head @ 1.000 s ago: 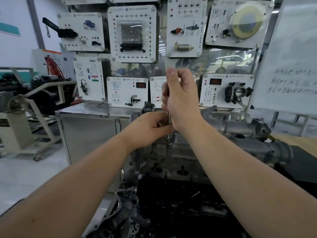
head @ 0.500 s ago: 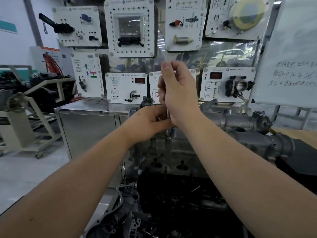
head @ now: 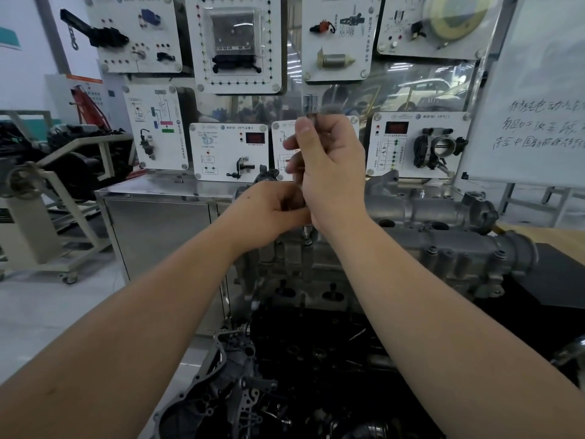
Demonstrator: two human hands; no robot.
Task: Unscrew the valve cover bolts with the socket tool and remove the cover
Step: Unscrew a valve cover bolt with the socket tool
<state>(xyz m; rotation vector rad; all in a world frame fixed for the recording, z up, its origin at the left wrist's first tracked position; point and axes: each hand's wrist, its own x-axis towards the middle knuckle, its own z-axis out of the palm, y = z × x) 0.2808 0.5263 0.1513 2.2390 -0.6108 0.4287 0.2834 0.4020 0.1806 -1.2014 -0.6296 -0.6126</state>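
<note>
Both hands' grips, left hand [head: 272, 210] and right hand [head: 329, 172], clamp the socket tool [head: 306, 231] above the valve cover [head: 443, 248], component boards [head: 237, 42] behind.

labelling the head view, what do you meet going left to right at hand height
white engine stand → steel cabinet → left hand → right hand → grey valve cover → whiteboard

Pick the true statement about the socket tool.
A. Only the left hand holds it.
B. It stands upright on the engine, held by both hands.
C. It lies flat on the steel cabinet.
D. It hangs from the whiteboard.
B: the socket tool stands upright on the valve cover, the right hand gripping high, the left hand low.
</note>
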